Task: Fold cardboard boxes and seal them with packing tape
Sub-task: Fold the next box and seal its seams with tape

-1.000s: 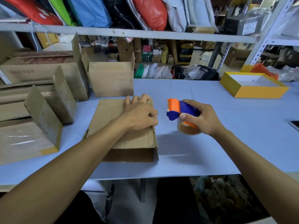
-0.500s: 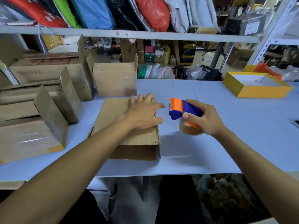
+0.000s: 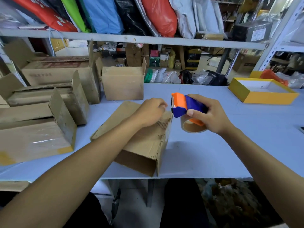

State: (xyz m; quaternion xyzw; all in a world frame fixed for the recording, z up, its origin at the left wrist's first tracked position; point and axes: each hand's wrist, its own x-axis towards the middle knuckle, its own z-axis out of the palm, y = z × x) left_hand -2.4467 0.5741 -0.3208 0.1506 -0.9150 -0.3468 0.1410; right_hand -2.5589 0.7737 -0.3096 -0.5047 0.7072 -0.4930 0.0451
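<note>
Head view: compared with half a second ago, the left hand (image 3: pixel 150 112) no longer lies flat with fingers spread on the cardboard box (image 3: pixel 139 140); its fingers are now curled at the box's far right corner, though whether they pinch a flap cannot be told. The box has turned so that its near end points toward the table's front edge, and that open end now shows. The right hand (image 3: pixel 208 115) has risen slightly and grips the tape dispenser (image 3: pixel 182 106), fingers wrapped round its blue body, thumb on the near side. The orange cutter end faces the left hand, and the brown tape roll (image 3: pixel 193 127) hangs beneath, just beside the box's right edge.

The pale blue table (image 3: pixel 230 153) carries several folded cardboard boxes (image 3: pixel 49 112) stacked at the left and an upright taped box (image 3: pixel 123 84) behind the left hand. A yellow tray (image 3: pixel 263 94) sits at the far right. Above runs a metal shelf (image 3: pixel 148 40) loaded with coloured bags (image 3: pixel 158 14).

The box's near corner reaches the table's front edge. Bare tabletop lies to the right of the tape roll, between it and the yellow tray.
</note>
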